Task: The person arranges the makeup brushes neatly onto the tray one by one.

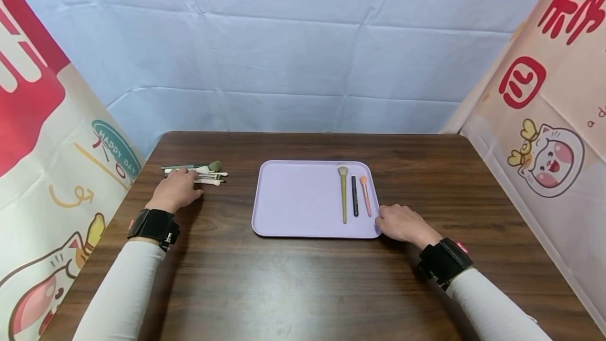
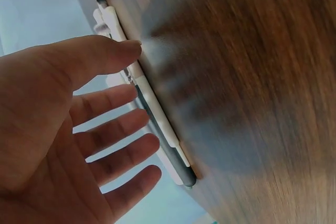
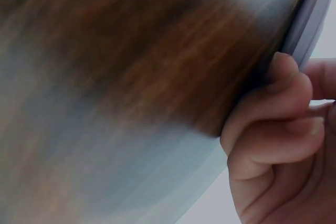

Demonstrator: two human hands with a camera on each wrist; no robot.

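My left hand (image 1: pixel 174 189) is over a small pile of makeup brushes (image 1: pixel 215 176) at the table's left side. In the left wrist view, its fingers are spread and loosely bent beside a white-handled brush (image 2: pixel 157 111), and nothing is gripped. The thumb overlaps that brush; whether it touches cannot be told. At the right, my right hand (image 1: pixel 402 223) pinches the near right corner of a lilac tray (image 1: pixel 303 199), with curled fingers at its rim. On the tray lie an olive-handled brush (image 1: pixel 344 193), a black pen-like stick (image 1: pixel 354 196) and a pink brush (image 1: pixel 365 196), roughly parallel.
The brown wooden table (image 1: pixel 284 288) carries the tray near its middle. A pale blue cloth (image 1: pixel 293 57) hangs behind the far edge. Printed cloths (image 1: pixel 549 225) stand along both sides.
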